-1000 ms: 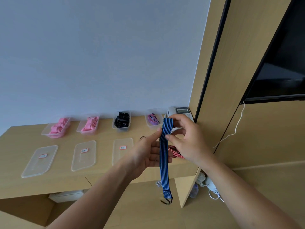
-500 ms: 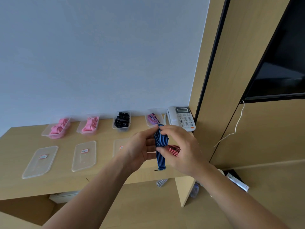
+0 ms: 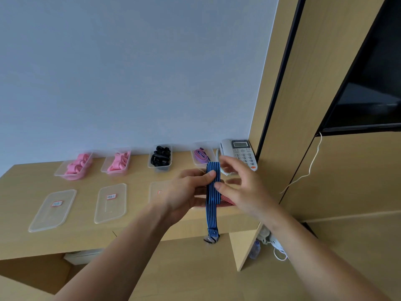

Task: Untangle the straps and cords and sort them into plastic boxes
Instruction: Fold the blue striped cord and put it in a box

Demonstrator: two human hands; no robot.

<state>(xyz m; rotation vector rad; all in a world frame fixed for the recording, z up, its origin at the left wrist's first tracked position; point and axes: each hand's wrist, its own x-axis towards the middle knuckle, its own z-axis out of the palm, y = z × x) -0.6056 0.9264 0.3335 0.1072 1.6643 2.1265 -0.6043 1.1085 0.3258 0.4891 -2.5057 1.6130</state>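
Left hand [image 3: 186,192] pinches the folded blue strap [image 3: 212,213] between thumb and fingers, above the desk's [image 3: 32,181] front edge. The strap's hooked end hangs below that edge. Right hand [image 3: 243,187] is just beside it, fingers spread and blurred, thumb at the strap's edge. Boxes [image 3: 160,158] line the wall.

Left hand [image 3: 186,193] pinching folded blue strap [image 3: 212,216], right hand [image 3: 244,192] spread alongside

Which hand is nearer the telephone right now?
Right. The right hand is open just in front of the telephone; the left hand sits farther left, pinching the blue strap.
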